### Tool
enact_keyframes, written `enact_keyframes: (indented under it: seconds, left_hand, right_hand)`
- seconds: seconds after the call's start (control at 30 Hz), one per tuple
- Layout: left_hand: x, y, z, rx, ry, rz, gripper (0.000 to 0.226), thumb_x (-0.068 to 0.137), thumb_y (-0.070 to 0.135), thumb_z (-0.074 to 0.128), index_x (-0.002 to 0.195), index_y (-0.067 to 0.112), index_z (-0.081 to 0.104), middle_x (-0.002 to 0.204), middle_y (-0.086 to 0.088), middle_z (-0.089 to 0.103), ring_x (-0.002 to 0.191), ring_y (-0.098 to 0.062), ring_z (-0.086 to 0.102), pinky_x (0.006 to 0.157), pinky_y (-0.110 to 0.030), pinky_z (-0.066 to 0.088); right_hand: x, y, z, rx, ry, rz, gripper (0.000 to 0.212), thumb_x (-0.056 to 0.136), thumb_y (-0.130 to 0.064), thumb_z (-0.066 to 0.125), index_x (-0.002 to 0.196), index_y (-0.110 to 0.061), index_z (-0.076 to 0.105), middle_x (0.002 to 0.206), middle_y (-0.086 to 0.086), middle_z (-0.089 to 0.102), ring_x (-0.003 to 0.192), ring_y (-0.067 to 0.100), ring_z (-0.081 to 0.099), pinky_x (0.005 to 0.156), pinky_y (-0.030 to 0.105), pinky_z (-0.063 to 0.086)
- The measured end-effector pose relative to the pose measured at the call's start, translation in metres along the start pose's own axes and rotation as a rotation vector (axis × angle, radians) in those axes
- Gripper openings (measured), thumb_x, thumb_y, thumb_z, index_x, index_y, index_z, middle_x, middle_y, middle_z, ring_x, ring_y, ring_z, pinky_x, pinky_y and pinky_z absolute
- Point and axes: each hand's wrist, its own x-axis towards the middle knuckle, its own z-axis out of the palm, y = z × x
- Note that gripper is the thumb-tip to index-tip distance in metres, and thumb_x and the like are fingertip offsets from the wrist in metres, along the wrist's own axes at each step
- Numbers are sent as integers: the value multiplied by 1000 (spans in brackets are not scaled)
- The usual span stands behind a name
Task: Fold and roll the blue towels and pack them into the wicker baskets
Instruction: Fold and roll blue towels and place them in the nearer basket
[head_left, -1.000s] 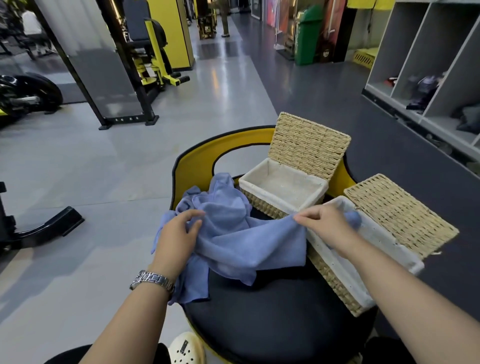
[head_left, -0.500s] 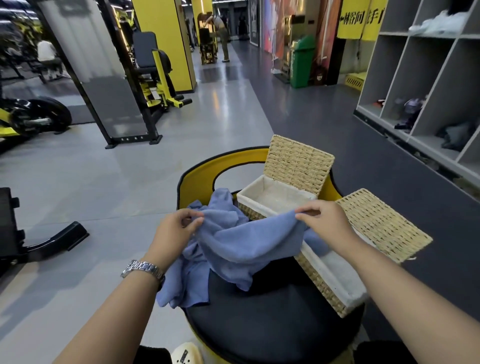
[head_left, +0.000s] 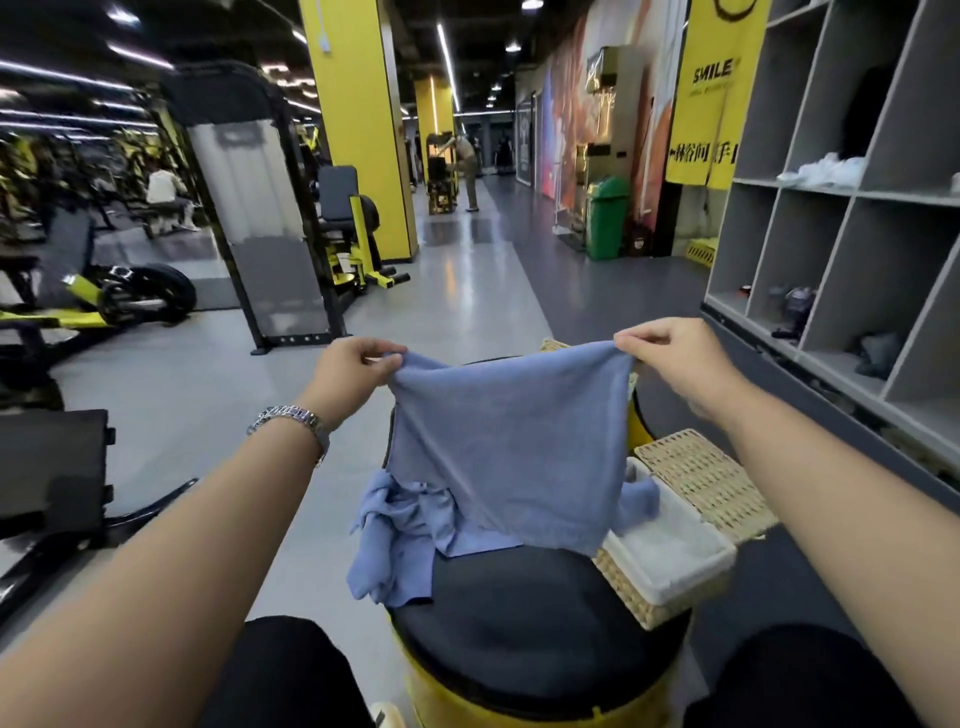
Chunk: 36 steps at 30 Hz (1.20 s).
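**Towel held up by two corners over the stool**

I see both hands raised above the round black stool (head_left: 530, 644), which I take as my landmark. My left hand (head_left: 345, 366) pinches one top corner of a blue towel (head_left: 506, 447) between thumb and curled fingers (head_left: 382, 349); my right hand (head_left: 670, 358) pinches the opposite top corner the same way. The towel hangs spread between them, its top edge sagging slightly, its lower edge reaching down to just above the stool's seat.

On the far left part of the seat lies a crumpled heap of more blue towels (head_left: 395, 540), part of it drooping over the stool's edge. On the right side of the stool sits a wicker basket (head_left: 660, 571) with a white lining, its woven lid (head_left: 698, 480) swung open and leaning away to the right. A bit of blue cloth pokes over this basket's far end. Behind the hanging towel, at the back of the stool, I catch only a sliver of a second wicker basket (head_left: 553, 345); the rest is hidden.

A metal watch (head_left: 291, 423) sits on my left wrist. To the right of the stool stands a grey cubby shelf (head_left: 852, 249).
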Motion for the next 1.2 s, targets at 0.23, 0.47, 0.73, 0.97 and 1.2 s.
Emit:
enact_keyframes:
  seconds: [0.23, 0.47, 0.73, 0.97, 1.2]
  left_hand:
    - [-15, 23, -26, -123, -126, -28, 33, 83, 8, 71, 112, 22, 64, 101, 4, 65, 76, 4, 65, 70, -13, 52]
    - [-20, 26, -30, -39, -69, -74, 9, 90, 23, 64, 97, 21, 69, 90, -3, 70, 83, -14, 62, 76, -33, 53]
    - [-23, 20, -32, -523, -455, -227, 40, 90, 6, 61, 127, 20, 54, 114, -3, 66, 103, -19, 66, 81, -27, 56]
    - [-13, 11, -27, 83, -285, -58, 9, 86, 18, 69, 94, 16, 71, 83, -4, 72, 78, -17, 66, 77, -30, 52]
    - [-2, 29, -22, 246, -54, 93, 11, 91, 25, 60, 83, 18, 64, 70, 6, 58, 66, -13, 54, 65, -28, 44]
  right_hand:
    - [-22, -23, -5, 386, -164, 234, 24, 84, 5, 62, 107, 0, 64, 95, 10, 67, 85, 16, 64, 64, 15, 55]
    - [-30, -27, -10, 688, -195, 291, 27, 87, 13, 50, 102, -4, 63, 93, 12, 66, 73, 13, 70, 67, 21, 57]
    - [-24, -24, -11, 398, 2, 233, 16, 84, 0, 65, 95, -13, 67, 90, 6, 68, 75, 16, 67, 64, 25, 54]
    - [-12, -19, -17, 470, -29, 261, 14, 86, 6, 59, 85, -7, 63, 89, 11, 65, 76, 16, 66, 61, 19, 55]
    - [-14, -29, -18, 327, -177, 122, 46, 80, 13, 62, 121, -8, 60, 112, 7, 64, 99, 13, 63, 73, 17, 52]
